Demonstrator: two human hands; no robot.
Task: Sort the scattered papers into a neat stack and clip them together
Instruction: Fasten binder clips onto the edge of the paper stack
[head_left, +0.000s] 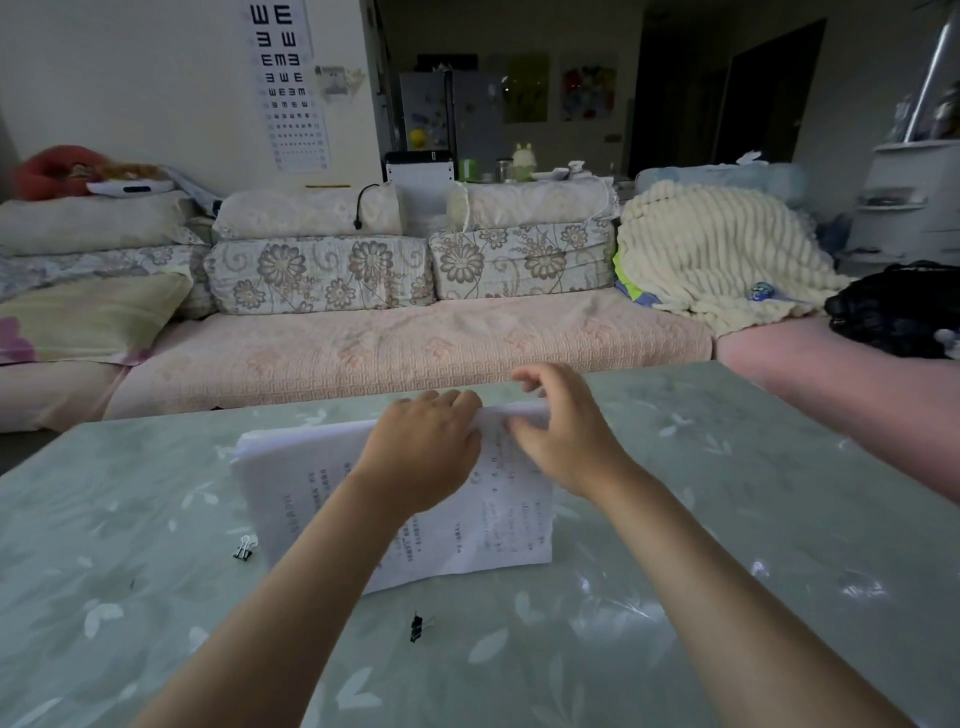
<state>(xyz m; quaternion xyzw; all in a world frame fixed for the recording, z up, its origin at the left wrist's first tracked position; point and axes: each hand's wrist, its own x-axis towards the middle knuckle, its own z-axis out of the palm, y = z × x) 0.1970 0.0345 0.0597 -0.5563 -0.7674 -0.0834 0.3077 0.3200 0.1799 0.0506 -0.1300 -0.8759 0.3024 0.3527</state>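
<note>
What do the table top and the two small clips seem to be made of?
Table top: likely glass or glossy plastic, given bright reflections.
Left binder clip and nearer binder clip: probably black-painted metal; the left shows shiny wire handles.

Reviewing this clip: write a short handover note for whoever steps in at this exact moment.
Left hand: grips the far edge of the paper stack.
Right hand: pinches the same edge beside it.
The stack is on the table; no loose sheets in view.
Unused: a binder clip left of the stack, a second binder clip in front of it.
Done: papers gathered.
Left: square the edges, clip them.
</note>
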